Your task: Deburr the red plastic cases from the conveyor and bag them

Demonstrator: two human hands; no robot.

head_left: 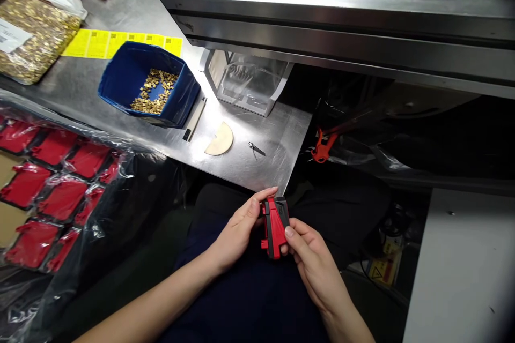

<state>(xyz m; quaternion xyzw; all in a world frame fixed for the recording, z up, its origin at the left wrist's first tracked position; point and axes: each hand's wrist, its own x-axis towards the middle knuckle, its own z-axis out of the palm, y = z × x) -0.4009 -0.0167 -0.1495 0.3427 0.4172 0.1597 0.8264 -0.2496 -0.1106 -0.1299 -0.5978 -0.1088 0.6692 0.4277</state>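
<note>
A red and black plastic housing [276,228] is held between my two hands above my lap, just off the metal table's near corner. My left hand [241,222] closes on its left side and upper end, with some fingers hidden behind it. On the lower right, my right hand [308,244] pinches the part between thumb and fingers. Nearest on the table are a small nail clipper [256,149] and a pale half-round disc [220,140]. A blue bin [181,91] holds many small brass pieces [155,94].
Beside the bin lies a white and black stick tool [195,119]. A clear bin [251,83] sits under the metal machine edge [322,27]. Bags of brass parts [36,32] and yellow labels [96,44] are at upper left. Red parts [62,198] fill a plastic-lined box. Orange-handled cutters [323,146] hang right.
</note>
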